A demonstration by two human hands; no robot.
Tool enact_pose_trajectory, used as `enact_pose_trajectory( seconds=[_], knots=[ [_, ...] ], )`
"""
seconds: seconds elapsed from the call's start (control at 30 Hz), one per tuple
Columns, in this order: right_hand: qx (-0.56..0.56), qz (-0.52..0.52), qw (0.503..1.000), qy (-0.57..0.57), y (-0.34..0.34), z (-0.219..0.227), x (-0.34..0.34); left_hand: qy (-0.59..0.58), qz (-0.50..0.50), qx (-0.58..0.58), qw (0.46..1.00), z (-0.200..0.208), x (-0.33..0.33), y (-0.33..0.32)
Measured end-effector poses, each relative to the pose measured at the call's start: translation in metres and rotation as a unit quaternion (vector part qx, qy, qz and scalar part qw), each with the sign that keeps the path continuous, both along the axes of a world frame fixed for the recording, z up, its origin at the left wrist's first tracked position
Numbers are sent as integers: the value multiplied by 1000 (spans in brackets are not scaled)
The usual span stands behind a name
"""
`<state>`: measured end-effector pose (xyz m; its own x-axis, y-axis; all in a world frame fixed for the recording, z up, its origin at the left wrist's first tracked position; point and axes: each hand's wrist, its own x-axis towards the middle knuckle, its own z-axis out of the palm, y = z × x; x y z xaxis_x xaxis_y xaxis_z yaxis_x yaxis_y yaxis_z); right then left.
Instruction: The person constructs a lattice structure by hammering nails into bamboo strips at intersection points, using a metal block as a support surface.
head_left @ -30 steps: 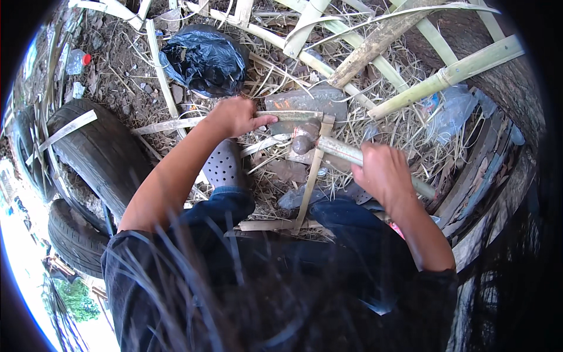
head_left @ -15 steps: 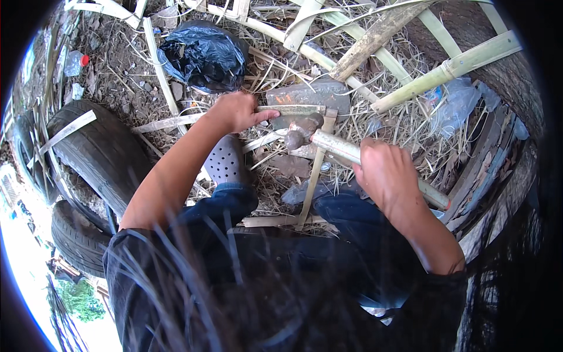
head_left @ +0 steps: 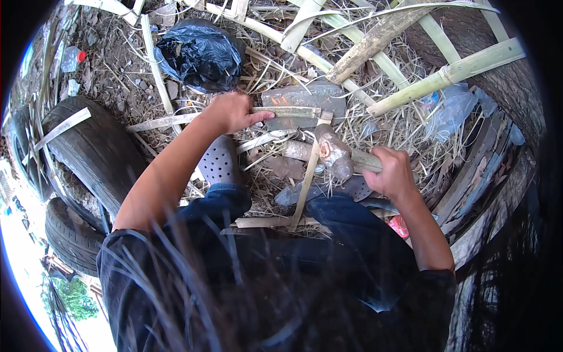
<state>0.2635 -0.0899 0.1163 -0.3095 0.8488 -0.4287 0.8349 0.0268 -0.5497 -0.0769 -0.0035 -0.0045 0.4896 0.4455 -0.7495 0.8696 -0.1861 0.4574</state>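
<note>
left hand [head_left: 230, 113] clenched on bamboo strip [head_left: 293, 111] across stone slab [head_left: 311, 92], right hand [head_left: 392, 173] grasping hammer [head_left: 335, 154] lower right of slab, black bag [head_left: 202, 56] upper left of slab

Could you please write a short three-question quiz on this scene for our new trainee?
1. True or false: the right hand grips a hammer.
2. What colour is the cap of the bottle: (a) blue, (b) red or (c) green?
3. What does the left hand hold?

Key: 1. True. 2. (b). 3. A pale strip.
</note>
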Motion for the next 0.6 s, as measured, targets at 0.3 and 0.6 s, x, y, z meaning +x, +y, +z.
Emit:
enact_pose_trajectory(
  seconds=[0.3,0.6],
  knots=[
    [2,11,1000,5,6,-45,10,5,-6,-3,1000,-1,-1,0],
    [21,32,999,3,6,-53,12,3,-1,-14,1000,2,1,1]
  ],
)
